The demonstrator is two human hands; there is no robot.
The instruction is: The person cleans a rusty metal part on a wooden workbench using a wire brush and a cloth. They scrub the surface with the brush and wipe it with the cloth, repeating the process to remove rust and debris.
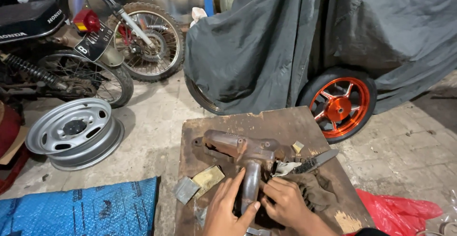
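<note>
Rusty exhaust manifold (pixel 238 151) lies across a worn wooden board (pixel 285 121) set on the concrete floor, its flanged body running left to right and its curved downpipe bending toward the person.

In the head view, the only one, both hands meet on that downpipe near the bottom edge of the picture. The left hand (pixel 229 207) lies flat along the pipe's left flank, fingers stretched out and spread a little, pressing rather than gripping. The right hand (pixel 285 201) is curled against the pipe's right side, fingers bent inward; whether they pinch something small I cannot tell. A dark rag (pixel 314 190) lies bunched just beside that hand, and a flat file (pixel 315 161) rests aslant near the manifold's right end. Folded squares of sandpaper (pixel 200 182) sit on the board to the left of the pipe.

Judged from this, the pipe is being steadied and worked by hand. Done well, the flat left palm should bear down so the casting cannot rock on the board, while the right hand works in short strokes along the curve, away from the sharp flange edges.

Around the board: a bare grey steel wheel rim (pixel 75 132), blue sheeting (pixel 81 210), a red plastic bag (pixel 397 212), a motorcycle (pixel 57 40), and a covered one showing an orange wheel (pixel 339 105).
</note>
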